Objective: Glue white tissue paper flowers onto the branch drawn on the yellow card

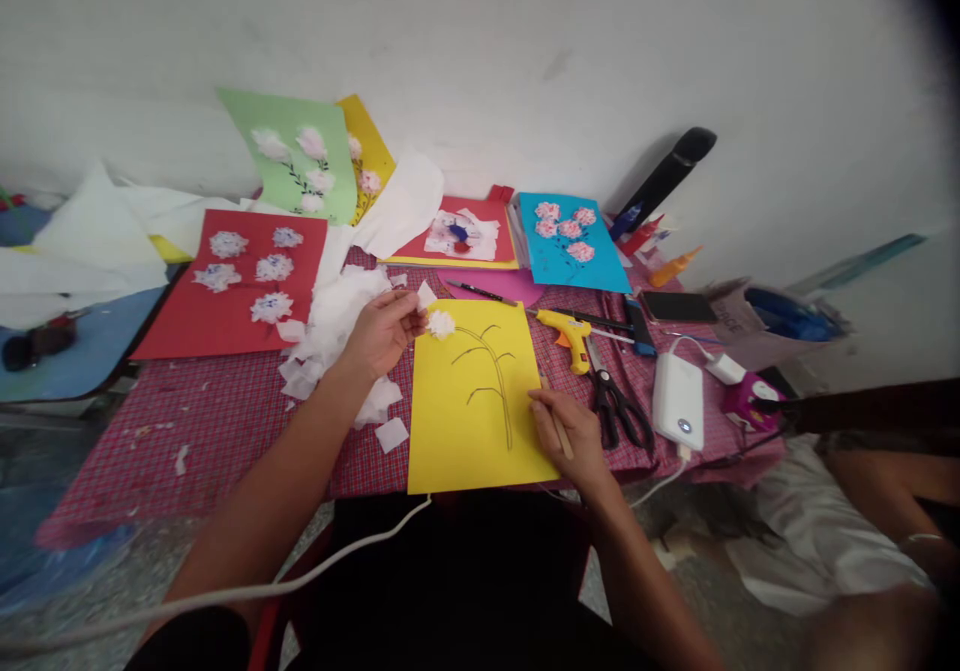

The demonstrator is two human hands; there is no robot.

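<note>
A yellow sheet of paper [457,421] lies in front of me, with a branching stem drawn on it in dark line. At the stem's upper left end sits one white tissue-paper flower [442,324]. My left hand [386,331] is just left of that flower, pinching a small square of white tissue paper [427,294]. Resting by the sheet's right edge, my right hand [572,438] is closed around a thin, light-coloured stick [561,435]; its exact kind is hard to make out. Loose tissue squares [337,311] are heaped under and behind my left forearm.
Right of the sheet are a yellow glue gun [570,336], black scissors [619,409], a white power bank [679,401] and a phone [679,307]. Finished flower cards, red [180,316], green [315,131] and blue [607,266], stand or lie behind. A person's arm [892,486] shows at right.
</note>
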